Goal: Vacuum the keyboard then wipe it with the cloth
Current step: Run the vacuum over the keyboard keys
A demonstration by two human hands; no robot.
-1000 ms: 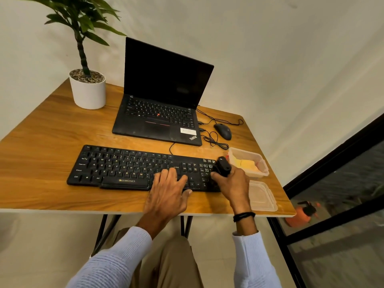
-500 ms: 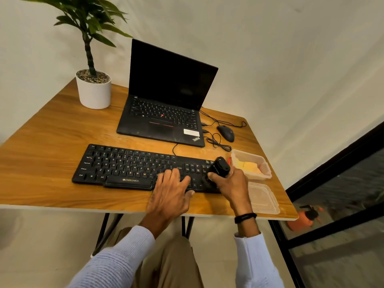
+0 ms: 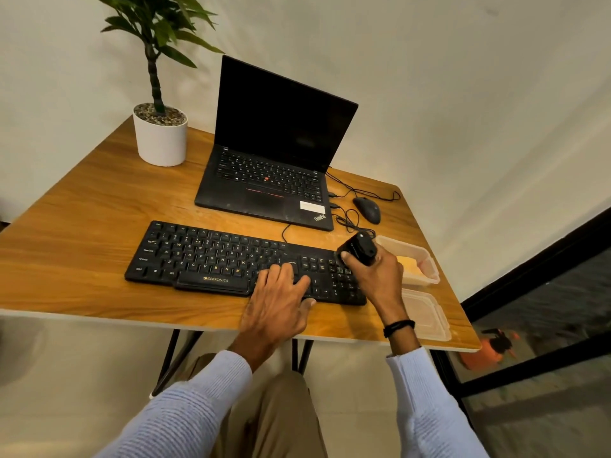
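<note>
- Barely anything has shifted in the head view since a second ago; my left hand (image 3: 281,305) stays flat on the right-centre keys of the keyboard (image 3: 205,256), fingers straight and spread, holding nothing
- my right hand (image 3: 373,276) keeps its fingers curled round the small black vacuum (image 3: 357,248), which now sits a touch nearer the far right corner of the keyboard, over the number pad
- the keyboard lies along the near edge of the table (image 3: 82,226); the yellow cloth (image 3: 410,266) lies in a clear container (image 3: 426,259) just right of it, partly hidden behind my right hand; the container's lid (image 3: 426,317) lies nearer me
- behind: open laptop (image 3: 264,180), mouse (image 3: 367,209), potted plant (image 3: 160,140)
</note>
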